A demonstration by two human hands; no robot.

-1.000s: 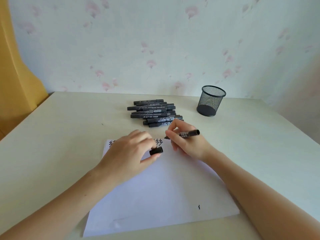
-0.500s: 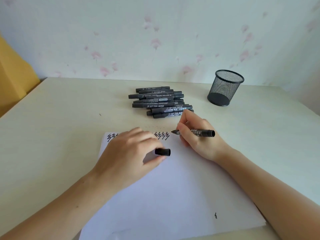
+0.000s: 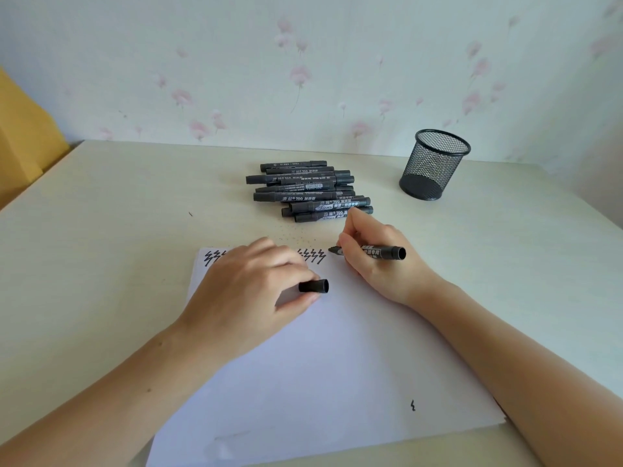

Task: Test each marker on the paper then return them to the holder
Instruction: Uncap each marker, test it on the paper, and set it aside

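Right hand [image 3: 377,261] grips uncapped marker [image 3: 381,252], left hand [image 3: 256,284] pinches cap [image 3: 314,286]; marker pile [image 3: 310,192] beside mesh holder [image 3: 433,165]

The left hand [image 3: 251,291] is covering the middle of the zigzag row [image 3: 312,257] on the paper [image 3: 337,365], so no telling how many marks are sitting under there. The paper's near-left corner is getting cut off by the bottom edge. Most of the marker pile [image 3: 305,190] is overlapping itself, and the label print is coming out too small to read. Both forearms are running out of frame.
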